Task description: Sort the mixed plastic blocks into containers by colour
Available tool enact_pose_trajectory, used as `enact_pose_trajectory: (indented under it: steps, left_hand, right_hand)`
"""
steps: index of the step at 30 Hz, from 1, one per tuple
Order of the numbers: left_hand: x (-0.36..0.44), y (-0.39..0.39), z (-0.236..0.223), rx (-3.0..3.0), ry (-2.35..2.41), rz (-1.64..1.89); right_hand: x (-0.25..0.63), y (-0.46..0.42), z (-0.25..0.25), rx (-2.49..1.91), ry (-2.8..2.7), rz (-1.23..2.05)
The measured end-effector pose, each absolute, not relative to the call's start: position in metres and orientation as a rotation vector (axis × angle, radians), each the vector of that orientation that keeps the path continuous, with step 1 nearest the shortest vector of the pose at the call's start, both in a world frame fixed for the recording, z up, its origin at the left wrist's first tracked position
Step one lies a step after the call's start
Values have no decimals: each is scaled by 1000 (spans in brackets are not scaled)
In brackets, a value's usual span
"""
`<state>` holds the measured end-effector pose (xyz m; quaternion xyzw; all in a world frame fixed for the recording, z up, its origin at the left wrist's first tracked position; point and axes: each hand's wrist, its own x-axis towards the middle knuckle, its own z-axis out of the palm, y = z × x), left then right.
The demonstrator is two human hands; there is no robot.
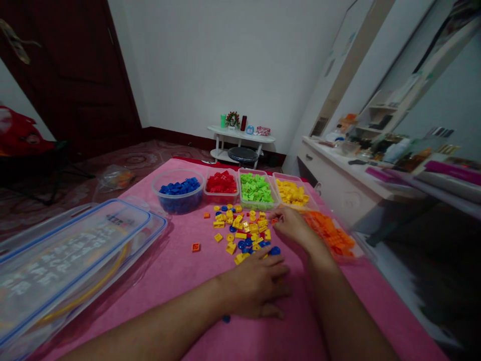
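In the head view, the only one we have, we find the orange brick [274, 221] at the right side of the scattered loose pieces [253, 228], between the middle of the pink-covered tabletop [169, 271] and its right edge. The right hand's grip [293, 228] seems to be pinching it between fingertips, though we cannot tell how firmly. The left hand's grip [257, 286] is spread, palm down, nearer the tabletop's near edge, just beside a blue wheel [275, 250]; we cannot see what lies beneath its palm.

We judge the brick to be light, stiff plastic, a little slick but hardly fragile, best taken by two opposite side walls. Fingers cover much of it, so we cannot tell which way it points or its long axis. A second orange brick [196, 247], toward the left edge, looks about square, with no clear long axis. Near the right edge, we see orange bricks [334, 235] heaped in a clear tub [366, 254].
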<state>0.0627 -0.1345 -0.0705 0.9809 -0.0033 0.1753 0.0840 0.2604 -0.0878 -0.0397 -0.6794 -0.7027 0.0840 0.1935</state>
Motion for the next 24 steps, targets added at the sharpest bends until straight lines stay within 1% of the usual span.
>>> enact_pose_trajectory:
  steps: [3,6,10,15,19,24]
  left_hand:
    - [54,-114,-71,2901,198,604]
    - [44,-95,-67,2725,382,729]
    - [37,-77,-71,2455,690,1000]
    - [34,-61,-87,2023,975,1252]
    - [34,-53,-90,1740,1039,1321]
    - [33,-51,-88,1626,1010,1322]
  right_hand:
    - [254,-83,-44,-1808,-1854,149]
    - [245,-78,-53,-1697,-1800,111]
    - [233,-75,-66,-1623,-1761,132]
    - [228,-71,-74,-1705,-1763,252]
    - [229,-71,-72,-1819,-1827,249]
    - [232,-74,-65,-2036,-1935,191]
